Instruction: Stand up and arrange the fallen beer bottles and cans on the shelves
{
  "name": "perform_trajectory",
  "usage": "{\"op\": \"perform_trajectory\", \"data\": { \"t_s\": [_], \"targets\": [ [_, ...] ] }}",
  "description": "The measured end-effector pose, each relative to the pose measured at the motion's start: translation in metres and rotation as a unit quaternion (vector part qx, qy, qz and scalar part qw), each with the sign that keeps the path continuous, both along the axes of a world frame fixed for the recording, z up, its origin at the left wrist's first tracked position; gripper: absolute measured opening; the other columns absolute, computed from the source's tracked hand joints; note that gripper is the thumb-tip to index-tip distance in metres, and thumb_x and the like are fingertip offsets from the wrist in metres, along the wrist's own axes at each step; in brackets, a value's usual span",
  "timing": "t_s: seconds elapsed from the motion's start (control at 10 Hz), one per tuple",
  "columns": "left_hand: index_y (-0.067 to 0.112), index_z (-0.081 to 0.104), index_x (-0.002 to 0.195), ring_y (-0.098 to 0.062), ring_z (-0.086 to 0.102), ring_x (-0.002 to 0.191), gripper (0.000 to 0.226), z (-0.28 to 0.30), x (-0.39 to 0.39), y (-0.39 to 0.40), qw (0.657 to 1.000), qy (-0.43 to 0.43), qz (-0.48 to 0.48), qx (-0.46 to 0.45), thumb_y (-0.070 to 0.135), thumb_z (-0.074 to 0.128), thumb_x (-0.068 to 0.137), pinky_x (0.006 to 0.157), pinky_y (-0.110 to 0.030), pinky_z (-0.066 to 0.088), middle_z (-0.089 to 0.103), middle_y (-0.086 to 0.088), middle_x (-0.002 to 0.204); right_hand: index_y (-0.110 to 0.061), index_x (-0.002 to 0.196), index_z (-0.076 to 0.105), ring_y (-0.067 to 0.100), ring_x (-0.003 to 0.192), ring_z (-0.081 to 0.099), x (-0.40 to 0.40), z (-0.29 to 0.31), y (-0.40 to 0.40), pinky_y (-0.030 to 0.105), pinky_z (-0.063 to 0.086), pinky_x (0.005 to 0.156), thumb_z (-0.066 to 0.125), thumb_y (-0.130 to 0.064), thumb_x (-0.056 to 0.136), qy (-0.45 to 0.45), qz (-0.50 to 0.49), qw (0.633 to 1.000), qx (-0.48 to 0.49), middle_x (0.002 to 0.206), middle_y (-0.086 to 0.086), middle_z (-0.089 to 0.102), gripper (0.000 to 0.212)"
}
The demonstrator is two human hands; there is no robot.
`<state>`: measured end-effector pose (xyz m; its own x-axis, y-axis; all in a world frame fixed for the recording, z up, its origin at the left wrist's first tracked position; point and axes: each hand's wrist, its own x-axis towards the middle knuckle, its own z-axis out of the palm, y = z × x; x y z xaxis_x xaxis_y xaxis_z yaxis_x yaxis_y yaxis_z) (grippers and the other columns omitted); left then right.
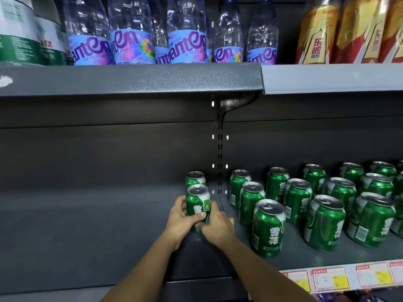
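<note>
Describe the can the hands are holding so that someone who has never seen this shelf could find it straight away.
Look at the lower shelf, left of the slotted upright post in the back wall. Two green cans stand there in a line, apart from the big group on the right. It is the front can, the only one gripped by both the left hand and right hand.

The light falls from above and in front of me, even and fairly bright on the can tops (270, 207), which throw back small white glints. Under the upper shelf (130, 80) the back panel sits dim and grainy. My hands (202, 223) cast only a soft shadow onto the lower shelf (87, 236). The wide lens bends the shelf edges and stretches the water bottles (130, 29) near the top corners, where focus goes slightly soft.
</note>
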<state>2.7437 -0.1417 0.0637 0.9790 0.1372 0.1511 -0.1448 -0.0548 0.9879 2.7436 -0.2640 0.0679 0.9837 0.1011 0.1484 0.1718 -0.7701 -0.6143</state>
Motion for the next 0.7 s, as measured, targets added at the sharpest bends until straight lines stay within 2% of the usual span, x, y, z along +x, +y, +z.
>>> {"op": "perform_trajectory", "data": {
  "t_s": [0.1,0.2,0.3,0.4,0.5,0.6,0.7],
  "targets": [
    [0.012,0.053,0.120,-0.014,0.065,0.103,0.054,-0.001,-0.001,-0.002,1.000,-0.005,0.013,0.021,-0.003,0.078,0.074,0.077,-0.018,0.051,0.068,-0.003,0.111,-0.022,0.140,0.030,0.022,0.128,0.046,-0.002,-0.001,0.001,0.039,0.028,0.103,0.060,-0.034,0.088,0.002,0.003,1.000,0.010,0.134,-0.001,0.054,0.062],
    [0.014,0.050,0.123,-0.012,0.062,0.105,0.057,-0.001,-0.006,-0.006,0.999,-0.011,0.036,0.034,-0.002,0.078,0.076,0.082,-0.019,0.050,0.065,-0.002,0.113,-0.023,0.148,0.019,0.022,0.135,0.039,-0.009,-0.006,0.004,0.042,0.028,0.107,0.059,-0.035,0.088,-0.015,-0.010,0.999,0.039,0.147,-0.001,0.041,0.074],
    [0.016,0.045,0.130,-0.015,0.058,0.110,0.065,-0.004,-0.013,-0.008,0.994,-0.008,0.089,0.067,0.004,0.080,0.076,0.096,-0.032,0.049,0.060,-0.002,0.121,-0.024,0.152,0.011,0.022,0.138,0.035,-0.022,-0.011,0.002,0.042,0.028,0.109,0.058,-0.035,0.090,-0.022,-0.009,0.999,0.044,0.154,0.000,0.030,0.079],
    [0.016,0.043,0.135,-0.014,0.054,0.111,0.067,-0.007,-0.029,-0.013,0.986,-0.003,0.128,0.109,0.011,0.079,0.078,0.096,-0.030,0.046,0.053,-0.002,0.127,-0.024,0.153,0.007,0.021,0.141,0.031,-0.041,-0.011,-0.005,0.041,0.025,0.112,0.058,-0.031,0.092,-0.022,0.015,0.999,0.026,0.156,-0.001,0.026,0.081],
    [0.016,0.044,0.134,-0.015,0.050,0.110,0.063,-0.005,-0.046,-0.022,0.977,-0.004,0.151,0.149,0.014,0.077,0.080,0.099,-0.031,0.043,0.047,0.000,0.122,-0.024,0.154,0.007,0.018,0.143,0.026,-0.059,-0.008,-0.013,0.039,0.023,0.112,0.055,-0.028,0.093,-0.051,0.034,0.998,0.012,0.156,-0.004,0.024,0.077],
    [0.017,0.048,0.128,-0.020,0.053,0.113,0.054,-0.006,-0.064,-0.033,0.972,-0.017,0.160,0.171,0.015,0.076,0.082,0.100,-0.037,0.044,0.050,-0.004,0.120,-0.022,0.153,0.016,0.017,0.139,0.032,-0.086,0.000,-0.027,0.037,0.024,0.110,0.051,-0.022,0.094,-0.111,0.043,0.993,0.008,0.152,-0.003,0.032,0.069],
    [0.015,0.047,0.132,-0.024,0.052,0.117,0.054,-0.003,-0.077,-0.046,0.967,-0.034,0.175,0.182,0.015,0.073,0.085,0.099,-0.035,0.042,0.049,-0.008,0.125,-0.024,0.150,0.023,0.015,0.137,0.035,-0.107,0.000,-0.039,0.034,0.022,0.110,0.048,-0.018,0.093,-0.150,0.048,0.988,0.011,0.148,-0.005,0.038,0.064]
  ]
}}
